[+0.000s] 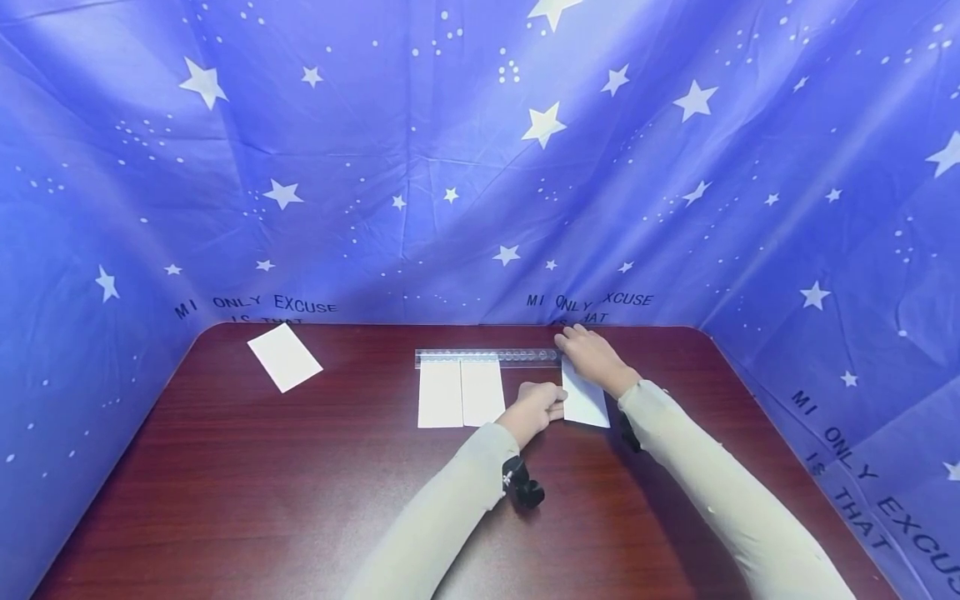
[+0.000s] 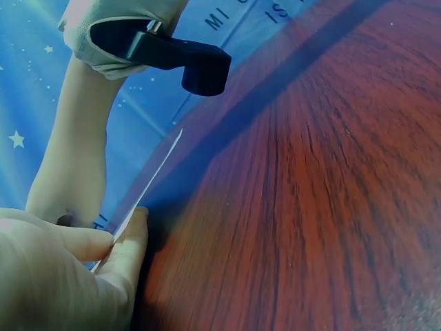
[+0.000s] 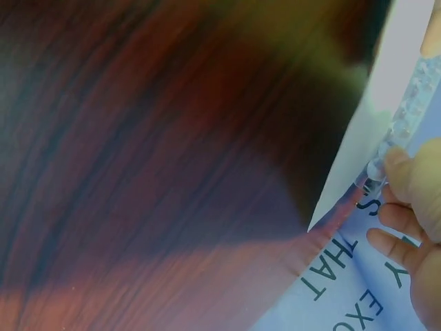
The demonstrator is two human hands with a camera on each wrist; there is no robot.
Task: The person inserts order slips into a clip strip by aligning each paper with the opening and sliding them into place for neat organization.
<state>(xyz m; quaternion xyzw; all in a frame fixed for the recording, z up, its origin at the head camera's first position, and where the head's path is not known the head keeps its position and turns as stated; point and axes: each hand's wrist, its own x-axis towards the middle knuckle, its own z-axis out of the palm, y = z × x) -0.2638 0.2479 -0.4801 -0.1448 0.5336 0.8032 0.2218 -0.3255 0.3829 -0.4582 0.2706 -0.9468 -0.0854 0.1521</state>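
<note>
My left hand (image 1: 531,408) pinches the left edge of a white card (image 1: 585,402) between thumb and fingers. In the left wrist view this card (image 2: 162,164) shows edge-on, tilted off the table. The right hand (image 1: 597,360) is over the card's top end, its fingertips gripping the right end of a clear plastic ruler (image 1: 487,357) with a row of round shapes. In the right wrist view, the ruler's end (image 3: 375,169) lies at those fingertips beside the card. Two white cards, a left one (image 1: 440,396) and a right one (image 1: 482,393), lie side by side along the ruler's lower edge.
Another white card (image 1: 285,358) lies at an angle near the back left of the dark red wooden table (image 1: 300,500). A blue star-patterned curtain (image 1: 420,167) stands behind the table's back edge and along both sides.
</note>
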